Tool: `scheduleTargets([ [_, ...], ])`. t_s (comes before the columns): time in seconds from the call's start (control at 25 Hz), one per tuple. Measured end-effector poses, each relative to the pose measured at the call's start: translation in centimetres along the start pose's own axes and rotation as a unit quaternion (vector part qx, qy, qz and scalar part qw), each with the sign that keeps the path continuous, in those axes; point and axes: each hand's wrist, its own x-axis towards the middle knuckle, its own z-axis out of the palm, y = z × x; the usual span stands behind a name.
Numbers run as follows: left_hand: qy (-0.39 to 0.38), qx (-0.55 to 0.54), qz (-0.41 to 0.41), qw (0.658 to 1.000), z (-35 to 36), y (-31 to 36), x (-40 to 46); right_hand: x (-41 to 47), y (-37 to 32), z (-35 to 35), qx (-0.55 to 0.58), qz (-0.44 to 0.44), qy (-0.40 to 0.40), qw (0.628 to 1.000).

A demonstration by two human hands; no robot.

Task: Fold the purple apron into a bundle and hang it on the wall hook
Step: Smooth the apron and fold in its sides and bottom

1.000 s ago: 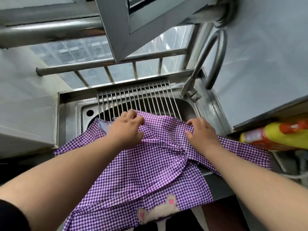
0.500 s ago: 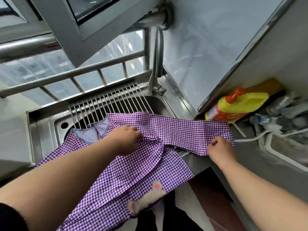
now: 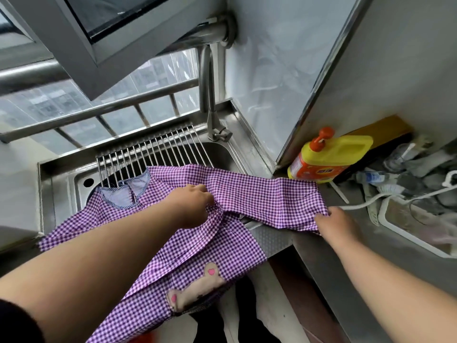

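The purple checked apron (image 3: 259,196) lies spread over the steel sink (image 3: 61,174) and the counter, its blue-lined collar toward the drying rack and a beige bear patch hanging over the front edge. My left hand (image 3: 190,206) grips a gathered fold at the apron's middle. My right hand (image 3: 333,224) pinches the end of the sleeve that is stretched out to the right along the counter. No wall hook is in view.
A wire drying rack (image 3: 153,149) spans the sink under the tap (image 3: 210,112). A yellow detergent bottle (image 3: 331,157) stands at the corner. White cable, a white tray (image 3: 408,233) and clutter fill the right counter. A window frame hangs overhead.
My right hand has drawn the sleeve out to the right, from the middle of the apron to the counter. The view has swung right. My left hand has stayed at the apron's middle.
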Motion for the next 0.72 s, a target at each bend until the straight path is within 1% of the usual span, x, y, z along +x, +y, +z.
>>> scheduleTargets([
  [0.08,0.002,-0.048,-0.002,0.999,-0.6,1.4,0.0,-1.3,-1.4,-0.8,0.014,-0.099,0.029,0.995],
  [0.16,-0.003,-0.163,-0.014,0.987,-1.8,3.2,-0.2,-3.3,-3.6,-1.4,0.066,-0.195,0.009,0.979],
  [0.2,-0.014,-0.24,-0.022,0.97,-2.4,4.0,-0.2,-4.6,-5.1,-1.7,0.097,-0.227,-0.011,0.969],
  [0.24,-0.028,-0.326,-0.033,0.944,-2.9,4.8,-0.2,-5.5,-6.4,-1.7,0.13,-0.263,-0.026,0.956],
  [0.28,-0.044,-0.416,-0.043,0.907,-3.3,5.3,-0.3,-7.0,-7.9,-1.9,0.139,-0.29,-0.04,0.946],
  [0.36,-0.076,-0.578,-0.051,0.811,-3.9,6.0,-0.4,-9.4,-10.5,-2.2,0.131,-0.348,-0.06,0.926],
  [0.4,-0.083,-0.633,-0.046,0.768,-4.2,6.2,-0.6,-10.2,-11.5,-2.0,0.12,-0.37,-0.071,0.918],
  [0.44,-0.085,-0.669,-0.039,0.738,-4.3,6.1,-0.9,-11.0,-12.2,-1.9,0.105,-0.382,-0.098,0.913],
  [0.48,-0.085,-0.694,-0.035,0.714,-4.5,6.1,-1.2,-11.7,-12.9,-1.8,0.096,-0.39,-0.13,0.906],
  [0.52,-0.081,-0.71,-0.032,0.699,-4.7,5.9,-1.7,-12.4,-13.5,-1.6,0.086,-0.4,-0.164,0.898],
  [0.56,-0.073,-0.719,-0.036,0.69,-4.7,5.5,-2.1,-12.8,-13.9,-1.4,0.1,-0.409,-0.193,0.886],
  [0.6,-0.058,-0.729,-0.05,0.68,-4.7,4.8,-2.8,-13.3,-14.4,-1.1,0.133,-0.413,-0.212,0.875],
  [0.64,-0.042,-0.743,-0.074,0.664,-4.6,4.0,-3.4,-13.5,-14.8,-0.9,0.19,-0.403,-0.221,0.868],
  [0.72,-0.01,-0.769,-0.131,0.625,-4.0,2.1,-4.2,-13.3,-15.4,-1.1,0.294,-0.335,-0.222,0.867],
])
